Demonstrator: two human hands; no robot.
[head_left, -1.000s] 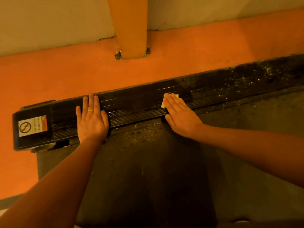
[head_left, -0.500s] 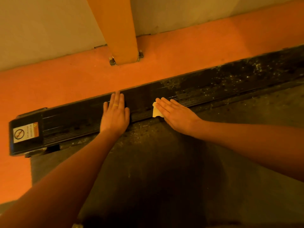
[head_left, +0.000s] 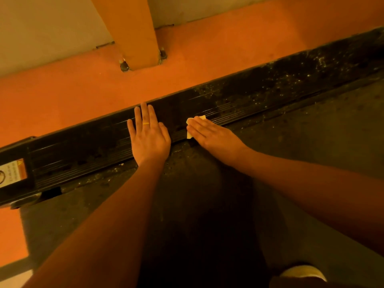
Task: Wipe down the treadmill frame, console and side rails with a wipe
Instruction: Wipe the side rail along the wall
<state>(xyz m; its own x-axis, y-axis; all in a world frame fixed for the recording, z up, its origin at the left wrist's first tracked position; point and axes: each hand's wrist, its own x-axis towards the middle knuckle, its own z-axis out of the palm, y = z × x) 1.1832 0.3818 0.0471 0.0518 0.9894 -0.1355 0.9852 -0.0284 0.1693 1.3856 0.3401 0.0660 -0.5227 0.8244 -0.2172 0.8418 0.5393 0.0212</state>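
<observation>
Here, wipe (head_left: 199, 118) under right hand (head_left: 212, 135)

Your left hand (head_left: 149, 140): bare, with one thin yellow ring (head_left: 146, 123), a plain smooth band seated low on the middle finger. Your right hand (head_left: 214, 136): bare. Your left forearm (head_left: 116, 215) and right forearm (head_left: 301, 177): bare along the whole length shown. Your shoe toe (head_left: 303, 272), as it appears to be: a pale, rounded cap with a darker piece just below it. The light is too dim to show more.
</observation>
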